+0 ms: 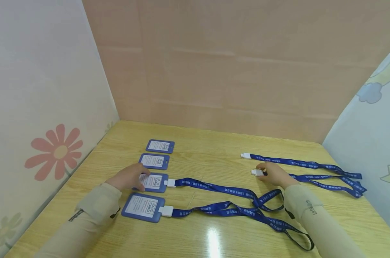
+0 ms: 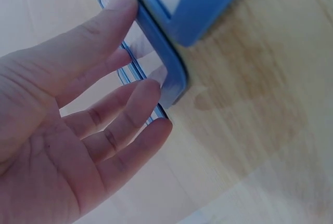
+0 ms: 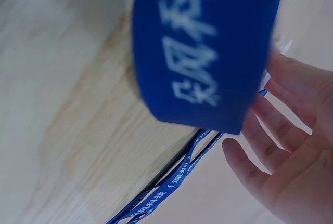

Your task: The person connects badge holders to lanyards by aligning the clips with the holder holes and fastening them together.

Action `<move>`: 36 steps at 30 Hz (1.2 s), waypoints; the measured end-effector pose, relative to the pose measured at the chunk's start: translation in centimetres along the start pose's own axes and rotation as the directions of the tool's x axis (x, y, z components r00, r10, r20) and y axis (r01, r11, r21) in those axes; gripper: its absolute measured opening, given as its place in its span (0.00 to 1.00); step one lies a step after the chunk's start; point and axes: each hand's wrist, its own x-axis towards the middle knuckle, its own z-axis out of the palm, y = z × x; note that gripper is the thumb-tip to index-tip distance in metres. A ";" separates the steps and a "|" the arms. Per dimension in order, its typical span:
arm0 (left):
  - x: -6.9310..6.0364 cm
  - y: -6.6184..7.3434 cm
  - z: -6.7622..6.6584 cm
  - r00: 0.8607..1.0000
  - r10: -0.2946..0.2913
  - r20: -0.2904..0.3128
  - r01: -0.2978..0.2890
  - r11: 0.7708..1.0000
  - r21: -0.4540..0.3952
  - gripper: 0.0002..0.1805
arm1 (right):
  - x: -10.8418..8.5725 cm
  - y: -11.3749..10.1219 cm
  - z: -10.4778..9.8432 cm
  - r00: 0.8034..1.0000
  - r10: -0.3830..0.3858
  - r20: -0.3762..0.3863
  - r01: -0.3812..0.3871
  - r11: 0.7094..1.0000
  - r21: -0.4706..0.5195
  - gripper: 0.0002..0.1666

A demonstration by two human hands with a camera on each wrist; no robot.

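Note:
In the head view, my left hand (image 1: 133, 176) spans the left end of a blue ID card holder (image 1: 155, 182), which is joined by a white clip (image 1: 170, 183) to a dark blue lanyard (image 1: 214, 187). The left wrist view shows the thumb (image 2: 122, 0) against that holder's edge, with curled fingers (image 2: 148, 94) at its other side. My right hand (image 1: 274, 174) pinches another lanyard near its white clip (image 1: 257, 172), at the table's right. Close in the right wrist view, a lanyard strap (image 3: 203, 52) covers part of the fingertips.
Nearest me lies a card holder (image 1: 143, 207) clipped to its lanyard (image 1: 233, 210). Two card holders without lanyards, one nearer (image 1: 154, 161) and one farther (image 1: 160, 146), lie behind the left hand. A separate lanyard (image 1: 298, 163) lies beyond the right hand. Walls border the wooden table (image 1: 201, 143).

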 end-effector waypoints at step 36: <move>4.0 -1.8 -2.4 0.997 0.051 -0.064 -0.049 0.998 0.029 0.34 | 0.3 0.3 0.1 1.000 -0.008 -0.002 0.008 1.000 0.005 0.16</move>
